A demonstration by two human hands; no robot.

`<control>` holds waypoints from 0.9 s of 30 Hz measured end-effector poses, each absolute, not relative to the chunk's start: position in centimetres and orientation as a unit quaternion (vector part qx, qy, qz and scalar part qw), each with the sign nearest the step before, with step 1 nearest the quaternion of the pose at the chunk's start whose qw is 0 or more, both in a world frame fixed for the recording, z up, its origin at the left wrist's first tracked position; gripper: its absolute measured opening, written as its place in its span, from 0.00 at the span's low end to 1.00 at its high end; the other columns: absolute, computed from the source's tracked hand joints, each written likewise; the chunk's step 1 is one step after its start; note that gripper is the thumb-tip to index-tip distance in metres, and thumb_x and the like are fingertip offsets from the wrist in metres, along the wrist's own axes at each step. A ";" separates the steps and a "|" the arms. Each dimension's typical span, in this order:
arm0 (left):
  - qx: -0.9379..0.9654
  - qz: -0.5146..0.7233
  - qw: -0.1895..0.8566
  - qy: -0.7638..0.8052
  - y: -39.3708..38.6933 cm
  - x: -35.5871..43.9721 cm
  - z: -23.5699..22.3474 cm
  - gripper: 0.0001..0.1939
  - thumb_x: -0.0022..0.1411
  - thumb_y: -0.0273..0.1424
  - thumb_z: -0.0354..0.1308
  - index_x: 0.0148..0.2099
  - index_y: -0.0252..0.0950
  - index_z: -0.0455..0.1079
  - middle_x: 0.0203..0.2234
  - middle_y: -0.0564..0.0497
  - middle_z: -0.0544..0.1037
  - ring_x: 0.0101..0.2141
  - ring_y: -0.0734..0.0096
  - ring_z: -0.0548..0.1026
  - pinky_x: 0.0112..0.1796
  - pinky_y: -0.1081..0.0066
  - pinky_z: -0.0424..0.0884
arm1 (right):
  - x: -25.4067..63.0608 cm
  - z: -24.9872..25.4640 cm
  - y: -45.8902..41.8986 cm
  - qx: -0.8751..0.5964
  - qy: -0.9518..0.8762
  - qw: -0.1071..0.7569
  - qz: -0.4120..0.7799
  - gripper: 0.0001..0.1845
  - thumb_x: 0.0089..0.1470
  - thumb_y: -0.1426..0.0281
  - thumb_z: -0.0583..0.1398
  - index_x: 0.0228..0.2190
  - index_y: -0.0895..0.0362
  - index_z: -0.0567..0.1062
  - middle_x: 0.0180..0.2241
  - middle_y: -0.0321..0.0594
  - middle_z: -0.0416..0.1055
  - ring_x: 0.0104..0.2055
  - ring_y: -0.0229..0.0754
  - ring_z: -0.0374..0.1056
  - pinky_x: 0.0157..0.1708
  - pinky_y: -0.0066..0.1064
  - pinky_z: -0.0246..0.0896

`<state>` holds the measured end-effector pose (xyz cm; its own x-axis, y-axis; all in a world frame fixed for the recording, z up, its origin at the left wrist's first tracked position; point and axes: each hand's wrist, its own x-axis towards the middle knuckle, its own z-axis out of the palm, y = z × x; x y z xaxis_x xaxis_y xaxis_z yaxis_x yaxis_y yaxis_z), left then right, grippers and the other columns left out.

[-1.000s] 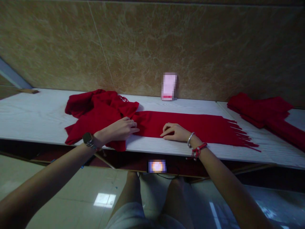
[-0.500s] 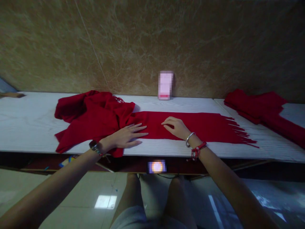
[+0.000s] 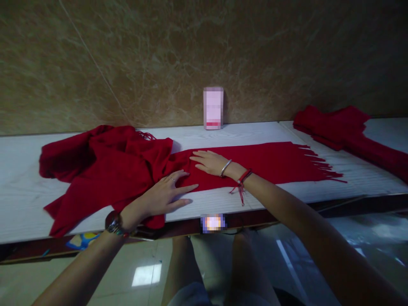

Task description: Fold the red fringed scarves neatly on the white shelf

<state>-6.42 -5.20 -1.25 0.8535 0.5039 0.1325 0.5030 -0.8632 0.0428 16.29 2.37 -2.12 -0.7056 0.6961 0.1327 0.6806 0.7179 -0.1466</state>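
Observation:
A red scarf (image 3: 267, 163) lies along the white table, its right part flat and ending in a fringe. The left part of it is bunched in loose folds. My left hand (image 3: 162, 194) rests on the scarf near the bunched part, fingers spread, the fingertips at the flat cloth and the thumb over the bare table edge. Flat on the scarf just to the right is my right hand (image 3: 208, 162), its fingers stretched out to the left. Neither hand grips the cloth.
More folded red cloth (image 3: 331, 125) lies at the table's right end. A blurred pink box-like thing (image 3: 213, 108) stands against the brown marbled wall (image 3: 159, 63). Below the white table (image 3: 245, 131), a blurred lit thing (image 3: 213, 223) and a blue-yellow packet (image 3: 81, 241) sit on a dark shelf.
My right hand has moved left along the scarf toward my left hand, and its pinched fingers have straightened out flat. The view has shifted and tilted a little.

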 end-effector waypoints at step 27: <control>0.931 -0.085 0.043 0.353 -6.1 -5.6 -0.1 0.29 0.63 0.51 0.41 0.63 0.48 0.54 0.66 0.48 0.43 0.63 0.44 0.37 0.58 0.48 0.46 | 15.4 -0.8 3.4 -0.372 -0.923 0.020 0.094 0.26 0.61 0.68 0.47 0.60 0.54 0.57 0.63 0.39 0.49 0.65 0.45 0.43 0.62 0.47 0.39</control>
<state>-5.62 -6.13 -0.14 0.7358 0.6503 -0.1888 0.6650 -0.7466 0.0199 15.44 3.38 -0.82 -0.7217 0.6914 -0.0328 0.6838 0.7049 -0.1886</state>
